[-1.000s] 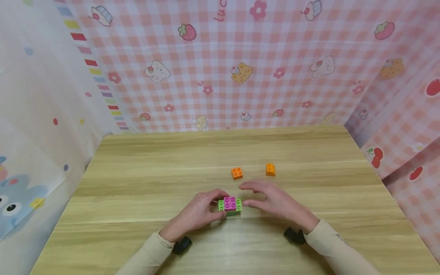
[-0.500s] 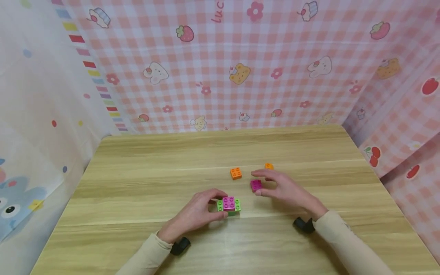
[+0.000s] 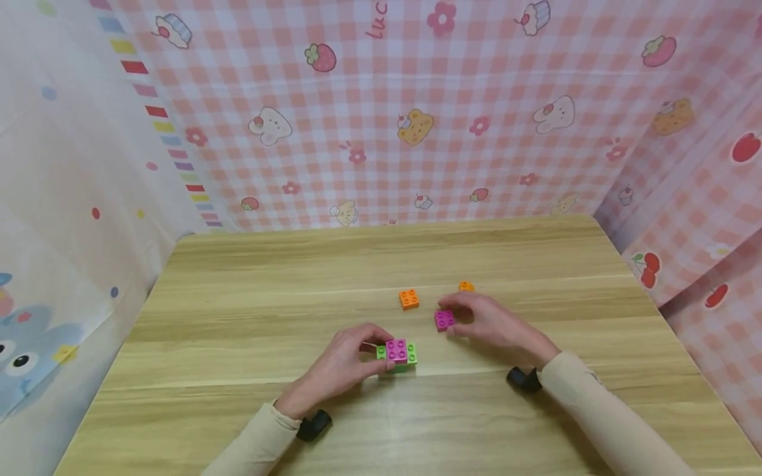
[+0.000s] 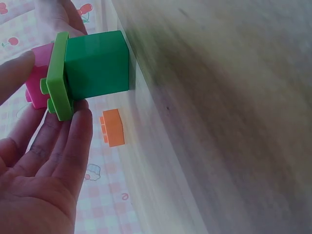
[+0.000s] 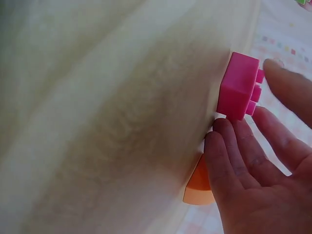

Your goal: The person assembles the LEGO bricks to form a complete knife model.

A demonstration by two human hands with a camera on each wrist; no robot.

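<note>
A stack of toy building bricks [image 3: 400,367] stands on the table: a dark green block [image 4: 97,64] below, a light green plate [image 4: 59,78] on it, a pink brick [image 3: 396,351] on top. My left hand [image 3: 336,367] holds the stack, thumb on the pink brick, fingers along the far side. Farther right lies a magenta brick [image 3: 444,320], studs up. My right hand [image 3: 491,322] reaches around it with thumb and fingers spread; in the right wrist view a small gap shows between thumb and brick [image 5: 239,85]. The fingertips [image 5: 222,126] are beside its far side.
An orange four-stud brick [image 3: 409,299] lies behind the stack. Another orange brick [image 3: 466,286], with a sloped side, is partly hidden behind my right hand. Patterned cloth [image 3: 357,99] hangs at the wooden table's [image 3: 268,264] back edge and at both sides.
My right hand has moved away from the stack, right and back, uncovering the magenta brick, and its fingers have drawn in slightly around it. My left thumb has shifted up onto the pink brick.
</note>
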